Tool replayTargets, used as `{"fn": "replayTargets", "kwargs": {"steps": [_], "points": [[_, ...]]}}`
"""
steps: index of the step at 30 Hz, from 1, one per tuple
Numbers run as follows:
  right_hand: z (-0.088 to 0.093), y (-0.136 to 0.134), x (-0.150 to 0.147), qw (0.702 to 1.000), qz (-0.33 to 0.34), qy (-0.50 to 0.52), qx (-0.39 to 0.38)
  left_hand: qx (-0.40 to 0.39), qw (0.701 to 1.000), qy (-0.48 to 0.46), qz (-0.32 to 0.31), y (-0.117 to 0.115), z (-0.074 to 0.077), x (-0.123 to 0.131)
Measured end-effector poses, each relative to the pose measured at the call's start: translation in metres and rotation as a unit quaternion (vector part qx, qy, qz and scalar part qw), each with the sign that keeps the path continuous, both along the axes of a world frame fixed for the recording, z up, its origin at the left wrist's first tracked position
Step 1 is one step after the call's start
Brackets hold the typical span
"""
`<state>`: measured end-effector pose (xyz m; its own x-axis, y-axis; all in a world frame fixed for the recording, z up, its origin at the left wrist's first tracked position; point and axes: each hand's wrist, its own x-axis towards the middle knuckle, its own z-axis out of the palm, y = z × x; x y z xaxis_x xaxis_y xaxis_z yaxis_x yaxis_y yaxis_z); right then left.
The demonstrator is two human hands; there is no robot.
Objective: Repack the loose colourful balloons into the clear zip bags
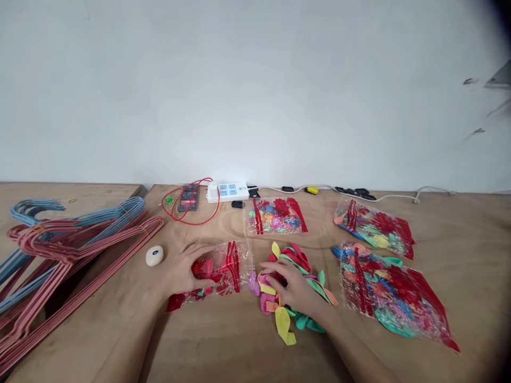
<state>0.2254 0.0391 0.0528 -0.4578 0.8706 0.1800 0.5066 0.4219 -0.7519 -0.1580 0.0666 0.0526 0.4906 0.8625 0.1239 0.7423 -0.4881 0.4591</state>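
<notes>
1. Uninflated latex balloons (293, 319) lie in a loose heap on the table, just in front of the person and between the two nearest bags. The rubber is limp, matte and creased, in yellow, pink, teal, orange and red, with teardrop bodies and narrow necks.
2. The left hand (187, 268) lies across a clear plastic bag (235, 260), its fingers spread moderately and curved over a red balloon mass inside the film. Whether they grip the bag cannot be confirmed.
3. The right hand (289, 284) sits on top of the heap, fingers close together and bent down into the soft rubber. They touch pink and yellow balloons; a firm hold cannot be confirmed.
4. Three further glossy, crinkled bags packed with multicoloured balloons lie flat: one (275, 215) far ahead, two (373, 226) (391, 290) to the right. Each shows red printed stripes.
5. To the left, near the left hand, lies a smooth white oval object (154, 255), beside a stack of slender, coated wire hangers, pink (120, 250) and blue (107, 215).
6. The plywood table (223, 356) has a visible wood grain. At its far edge stand a white power strip (225, 191) and a thin red wire (191, 222), against a plain white wall (255, 90)
</notes>
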Motion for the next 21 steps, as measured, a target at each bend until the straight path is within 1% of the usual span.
{"fn": "replayTargets", "kwargs": {"steps": [3, 6, 8, 11, 14, 16, 18, 21], "points": [[-0.001, -0.002, -0.001, 0.995, 0.030, -0.055, 0.081, 0.003, 1.000, -0.014, 0.019, 0.002, -0.002, -0.009], [-0.004, -0.003, 0.000, 0.983, 0.022, -0.100, 0.149, 0.003, 0.999, -0.020, 0.032, 0.003, -0.003, -0.014], [-0.005, -0.005, 0.000, 0.978, 0.015, -0.123, 0.168, 0.001, 0.999, -0.021, 0.035, 0.002, -0.002, -0.014], [-0.003, -0.007, -0.005, 0.981, 0.009, -0.108, 0.159, -0.001, 0.999, -0.023, 0.027, 0.002, 0.001, -0.012], [-0.001, -0.010, -0.013, 0.995, -0.009, -0.032, 0.096, 0.002, 1.000, -0.020, 0.023, 0.002, 0.002, -0.011], [-0.002, -0.011, -0.018, 0.998, -0.028, -0.006, 0.059, 0.007, 0.999, -0.021, 0.025, 0.002, 0.001, -0.011], [-0.005, -0.011, -0.021, 0.997, -0.048, -0.022, 0.063, 0.010, 0.999, -0.023, 0.027, 0.002, 0.000, -0.012], [-0.004, -0.013, -0.021, 0.991, -0.056, -0.062, 0.108, 0.006, 0.999, -0.024, 0.027, 0.002, 0.000, -0.011]]}}
